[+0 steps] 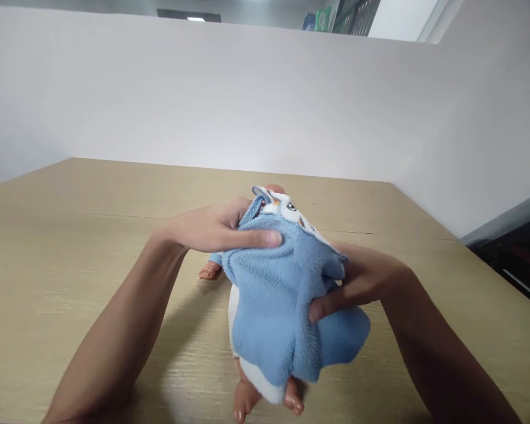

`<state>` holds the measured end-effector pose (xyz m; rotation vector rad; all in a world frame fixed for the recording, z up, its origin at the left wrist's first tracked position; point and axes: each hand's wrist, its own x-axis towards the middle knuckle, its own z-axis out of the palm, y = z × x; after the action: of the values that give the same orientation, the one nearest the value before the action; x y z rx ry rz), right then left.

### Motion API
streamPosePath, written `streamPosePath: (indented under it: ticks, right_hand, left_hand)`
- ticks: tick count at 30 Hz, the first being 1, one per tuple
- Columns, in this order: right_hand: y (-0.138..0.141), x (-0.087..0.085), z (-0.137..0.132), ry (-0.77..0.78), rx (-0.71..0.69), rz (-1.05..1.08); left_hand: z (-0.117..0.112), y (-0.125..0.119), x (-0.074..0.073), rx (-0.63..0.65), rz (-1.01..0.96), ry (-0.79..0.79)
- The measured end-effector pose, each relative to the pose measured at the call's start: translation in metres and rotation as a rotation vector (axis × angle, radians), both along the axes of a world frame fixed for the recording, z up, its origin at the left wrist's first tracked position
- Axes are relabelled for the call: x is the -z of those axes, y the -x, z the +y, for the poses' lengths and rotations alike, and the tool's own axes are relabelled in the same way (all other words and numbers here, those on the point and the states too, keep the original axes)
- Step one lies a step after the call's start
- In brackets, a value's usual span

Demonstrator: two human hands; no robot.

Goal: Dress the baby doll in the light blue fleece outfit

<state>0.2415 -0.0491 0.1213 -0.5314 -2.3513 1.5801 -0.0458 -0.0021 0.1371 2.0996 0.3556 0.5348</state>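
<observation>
A baby doll lies on its back on the wooden table, its feet [246,400] toward me and one small hand [209,270] out to the left. Over its body hangs a light blue fleece cloth [269,288] with a white, animal-face panel [287,207] at its upper edge. My left hand [221,227] grips the cloth's upper left part, thumb on top. On the right side, my right hand [357,280] holds a fold of the same cloth, thumb in front and fingers behind. Most of the doll's head and torso is hidden by the cloth.
The pale wooden table [92,235] spreads to both sides and back to a white wall [203,100]. Past the table's right edge stands a dark object [512,253]. A wall opening at the top shows a green package [322,19].
</observation>
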Motion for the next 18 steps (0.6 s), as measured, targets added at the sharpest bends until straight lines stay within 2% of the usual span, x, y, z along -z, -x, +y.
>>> streamPosePath:
  ticks: [4, 7, 9, 12, 14, 16, 18]
  right_hand:
    - [-0.004, 0.005, 0.0, -0.056, 0.177, 0.216]
    - [-0.006, 0.009, 0.001, -0.038, 0.258, 0.241]
    - [-0.003, 0.008, 0.002, 0.006, 0.198, 0.16]
    - [0.002, 0.003, 0.003, 0.119, -0.061, 0.022]
    - [0.004, 0.001, 0.004, 0.173, -0.197, 0.003]
    - [0.002, 0.003, 0.006, 0.195, -0.222, 0.017]
    - [-0.004, 0.012, 0.01, 0.214, -0.154, 0.045]
  left_hand:
    - [0.006, 0.006, 0.006, 0.115, 0.022, -0.002]
    - [0.007, 0.01, 0.009, 0.174, 0.05, 0.06]
    - [0.006, 0.009, 0.009, 0.181, 0.028, 0.102]
    - [0.005, 0.006, 0.008, 0.103, -0.056, 0.079]
    - [0.004, 0.004, 0.007, 0.064, -0.068, 0.041]
    - [0.004, 0.003, 0.007, 0.054, -0.045, 0.018]
    - [0.004, 0.003, 0.006, 0.058, -0.018, 0.006]
